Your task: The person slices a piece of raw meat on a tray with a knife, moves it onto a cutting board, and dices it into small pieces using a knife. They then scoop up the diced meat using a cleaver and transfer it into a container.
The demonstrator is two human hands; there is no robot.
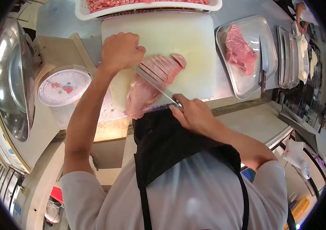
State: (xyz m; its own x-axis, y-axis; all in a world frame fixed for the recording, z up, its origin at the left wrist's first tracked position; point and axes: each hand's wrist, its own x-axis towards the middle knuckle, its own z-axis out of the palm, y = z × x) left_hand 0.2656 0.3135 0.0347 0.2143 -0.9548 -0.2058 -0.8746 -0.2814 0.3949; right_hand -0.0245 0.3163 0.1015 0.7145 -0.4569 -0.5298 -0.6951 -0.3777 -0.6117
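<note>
Gripping a knife (157, 83) by its handle, the person's right hand (195, 115) lays the blade slantwise across a large piece of pink meat (143, 94) on a pale cutting board (193, 38). Parallel strips are cut on the far side of the blade, the endmost lying a little askew; the near side is whole. The left hand (122, 51) is curled like a loose fist beside the blade's tip, at the meat's upper left; whether it pinches anything, I cannot tell.

The likeliest harm is to that left hand: should the blade skid on moist meat, its tip could nick the curled fingers. The meat's whole end reaches the board's near edge, close to the black apron (166, 140), so a firm pull could drag it off the board or against the cloth. If the meat slides or rolls, strips may come out uneven.

To the right on the metal worktop (63, 23), a tray (243, 85) holds a second piece of meat (240, 50) and another knife (264, 57). A dial scale (65, 86) stands left; diced meat (143, 4) fills a white basket (216, 5) beyond the board.
</note>
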